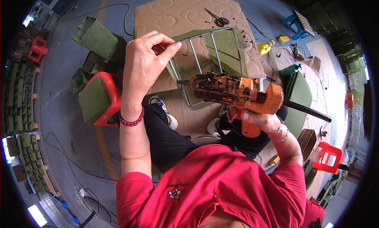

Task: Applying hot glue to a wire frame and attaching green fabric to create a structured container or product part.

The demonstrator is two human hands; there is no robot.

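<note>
My right hand point(262, 120) is wrapped round the grip of an orange glue gun point(256, 99), its front smeared with black glue. A black glue stick point(308, 111) sticks out of its back, and its nozzle points left into a metal wire frame point(196, 56). Olive-green mesh fabric point(233, 50) lies against the frame's sides. With thumb and fingers pinched, my left hand point(146, 60) holds the frame's upper left corner. The frame is tilted above my knees, and the glue gun hides part of it.
Ahead is a brown padded surface point(158, 14) with black scissors point(221, 20) and dark scraps. A red stool point(112, 89) with green panels stands left, near green fabric boxes point(94, 36). To the right are a yellow bottle point(265, 47), stacked green panels point(298, 91) and another red stool point(327, 157).
</note>
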